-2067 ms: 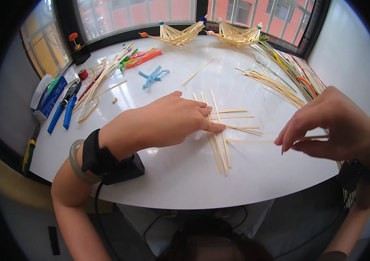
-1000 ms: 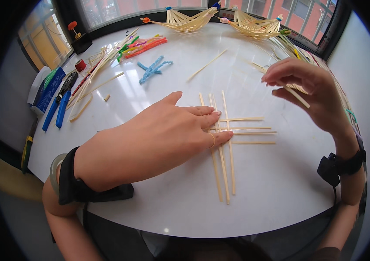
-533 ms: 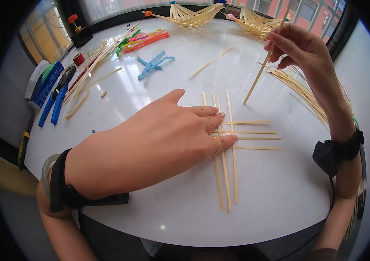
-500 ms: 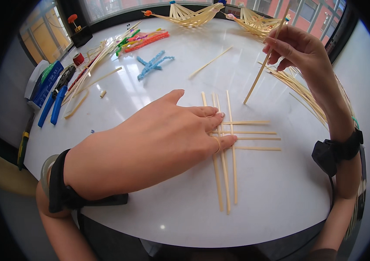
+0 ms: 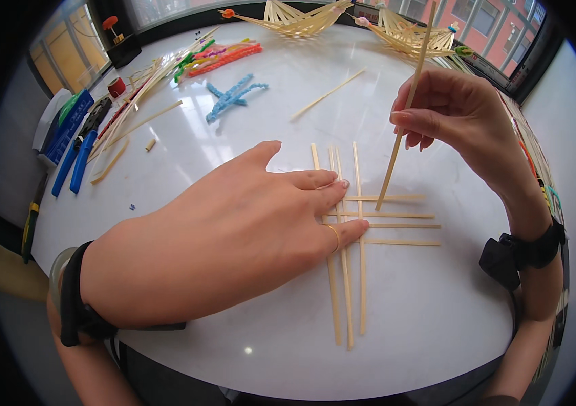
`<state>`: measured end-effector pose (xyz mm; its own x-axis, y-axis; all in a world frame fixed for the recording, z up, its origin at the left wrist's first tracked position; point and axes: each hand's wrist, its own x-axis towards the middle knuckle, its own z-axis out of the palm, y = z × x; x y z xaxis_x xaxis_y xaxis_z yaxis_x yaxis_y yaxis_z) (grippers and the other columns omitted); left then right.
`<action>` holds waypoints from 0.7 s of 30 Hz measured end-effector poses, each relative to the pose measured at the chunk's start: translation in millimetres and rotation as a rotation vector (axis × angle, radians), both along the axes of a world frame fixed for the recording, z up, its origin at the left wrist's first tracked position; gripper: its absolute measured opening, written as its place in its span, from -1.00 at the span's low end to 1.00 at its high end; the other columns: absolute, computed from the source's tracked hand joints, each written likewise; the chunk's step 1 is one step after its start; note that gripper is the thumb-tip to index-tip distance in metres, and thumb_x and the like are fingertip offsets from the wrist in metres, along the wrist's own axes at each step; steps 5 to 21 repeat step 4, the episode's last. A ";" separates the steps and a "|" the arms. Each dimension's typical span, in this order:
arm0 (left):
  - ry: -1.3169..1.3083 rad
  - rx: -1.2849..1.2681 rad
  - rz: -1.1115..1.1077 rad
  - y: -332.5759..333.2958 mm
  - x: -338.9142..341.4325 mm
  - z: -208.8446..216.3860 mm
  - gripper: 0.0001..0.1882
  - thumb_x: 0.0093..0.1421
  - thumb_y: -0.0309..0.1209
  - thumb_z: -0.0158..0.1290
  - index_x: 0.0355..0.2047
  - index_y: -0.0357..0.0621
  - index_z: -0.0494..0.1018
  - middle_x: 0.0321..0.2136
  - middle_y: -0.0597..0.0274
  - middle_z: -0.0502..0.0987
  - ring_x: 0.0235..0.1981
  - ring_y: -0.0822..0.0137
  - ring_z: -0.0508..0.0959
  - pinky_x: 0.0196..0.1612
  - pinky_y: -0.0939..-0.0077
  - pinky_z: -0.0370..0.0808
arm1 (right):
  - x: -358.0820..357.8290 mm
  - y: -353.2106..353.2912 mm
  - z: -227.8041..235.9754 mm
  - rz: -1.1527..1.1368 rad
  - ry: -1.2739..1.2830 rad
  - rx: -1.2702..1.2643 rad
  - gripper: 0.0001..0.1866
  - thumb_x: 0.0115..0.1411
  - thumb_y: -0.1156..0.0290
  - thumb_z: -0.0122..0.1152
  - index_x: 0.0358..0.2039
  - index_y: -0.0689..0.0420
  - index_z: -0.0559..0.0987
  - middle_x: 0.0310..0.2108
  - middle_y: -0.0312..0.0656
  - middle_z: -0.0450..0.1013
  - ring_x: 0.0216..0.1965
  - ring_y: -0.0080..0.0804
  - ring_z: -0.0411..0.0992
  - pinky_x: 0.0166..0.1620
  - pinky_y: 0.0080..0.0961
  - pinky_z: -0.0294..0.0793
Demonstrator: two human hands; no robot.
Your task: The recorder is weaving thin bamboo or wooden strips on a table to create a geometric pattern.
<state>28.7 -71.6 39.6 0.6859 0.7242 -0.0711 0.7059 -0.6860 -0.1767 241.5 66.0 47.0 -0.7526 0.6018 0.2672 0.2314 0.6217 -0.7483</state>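
Observation:
Several flat bamboo strips [image 5: 362, 298] lie crossed in a loose lattice on the white table, some running away from me and others pointing right. My left hand [image 5: 233, 223] lies palm down over the left part of the lattice, its fingers stretched out and pressing the strips where they cross. Much of the crossing is hidden under it. My right hand [image 5: 440, 115] pinches one more bamboo strip [image 5: 394, 152] between thumb and fingers. That strip stands steeply tilted, its lower end over the lattice's right-pointing strips; whether it touches them I cannot tell.
Blue-handled pliers [image 5: 79, 159] and a blue box [image 5: 71, 128] lie at the left. Beyond are a blue fuzzy pipe-cleaner shape [image 5: 232, 97], colourful pipe cleaners [image 5: 223, 57], a single strip [image 5: 328, 95] and two woven bamboo pieces [image 5: 298, 19], [image 5: 410, 37]. Loose strips line the right edge.
My right hand has come lower and nearer, bringing its strip's lower end toward the lattice. My left hand keeps pressing the strips; the whole view has shifted slightly.

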 end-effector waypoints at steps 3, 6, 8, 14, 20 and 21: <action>-0.003 0.001 0.001 -0.2 0.5 -0.8 -0.54 0.24 -0.46 -0.11 0.15 0.19 0.35 0.08 0.11 0.48 0.17 0.20 0.44 0.14 0.05 0.35 | 0.7 0.5 -1.6 -0.002 0.014 0.024 -0.89 0.19 0.44 0.29 -0.31 0.17 0.57 -0.46 -0.30 0.54 -0.44 -0.64 0.54 -0.36 -0.72 0.54; -0.004 0.018 -0.005 -0.6 0.5 -1.2 -0.54 0.24 -0.46 -0.11 0.15 0.20 0.34 0.08 0.11 0.48 0.17 0.20 0.44 0.15 0.05 0.35 | 0.8 0.3 -2.4 -0.001 0.015 0.021 -0.89 0.19 0.44 0.29 -0.31 0.17 0.57 -0.46 -0.30 0.54 -0.44 -0.64 0.54 -0.36 -0.72 0.54; -0.004 0.018 -0.005 -0.6 0.5 -1.2 -0.54 0.24 -0.46 -0.11 0.15 0.20 0.34 0.08 0.11 0.48 0.17 0.20 0.44 0.15 0.05 0.35 | 0.8 0.3 -2.4 -0.001 0.015 0.021 -0.89 0.19 0.44 0.29 -0.31 0.17 0.57 -0.46 -0.30 0.54 -0.44 -0.64 0.54 -0.36 -0.72 0.54; -0.004 0.018 -0.005 -0.6 0.5 -1.2 -0.54 0.24 -0.46 -0.11 0.15 0.20 0.34 0.08 0.11 0.48 0.17 0.20 0.44 0.15 0.05 0.35 | 0.8 0.3 -2.4 -0.001 0.015 0.021 -0.89 0.19 0.44 0.29 -0.31 0.17 0.57 -0.46 -0.30 0.54 -0.44 -0.64 0.54 -0.36 -0.72 0.54; -0.004 0.018 -0.005 -0.6 0.5 -1.2 -0.54 0.24 -0.46 -0.11 0.15 0.20 0.34 0.08 0.11 0.48 0.17 0.20 0.44 0.15 0.05 0.35 | 0.8 0.3 -2.4 -0.001 0.015 0.021 -0.89 0.19 0.44 0.29 -0.31 0.17 0.57 -0.46 -0.30 0.54 -0.44 -0.64 0.54 -0.36 -0.72 0.54; -0.004 0.018 -0.005 -0.6 0.5 -1.2 -0.54 0.24 -0.46 -0.11 0.15 0.20 0.34 0.08 0.11 0.48 0.17 0.20 0.44 0.15 0.05 0.35 | 0.8 0.3 -2.4 -0.001 0.015 0.021 -0.89 0.19 0.44 0.29 -0.31 0.17 0.57 -0.46 -0.30 0.54 -0.44 -0.64 0.54 -0.36 -0.72 0.54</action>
